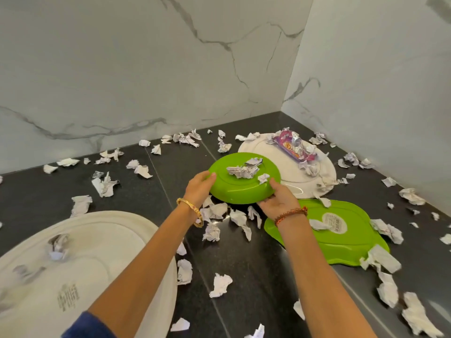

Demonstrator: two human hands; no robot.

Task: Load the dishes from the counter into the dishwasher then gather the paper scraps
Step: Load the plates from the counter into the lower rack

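Both hands grip the upside-down round green plate (244,178), left hand (199,189) on its left rim, right hand (278,200) on its near-right rim, lifting it tilted above the dark counter (244,264). Crumpled paper scraps (241,170) lie on its upturned base. A white oval plate (292,172) carrying a wrapper (295,146) sits just behind, a green leaf-shaped plate (341,242) to the right, and a large white plate (80,264) near left.

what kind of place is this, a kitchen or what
Most likely a home kitchen counter in a corner. The dark stone counter meets marble-look wall panels, upturned plates lie on it, such as the round green plate that both hands hold, and paper scraps litter it. No sink or dishwasher shows.
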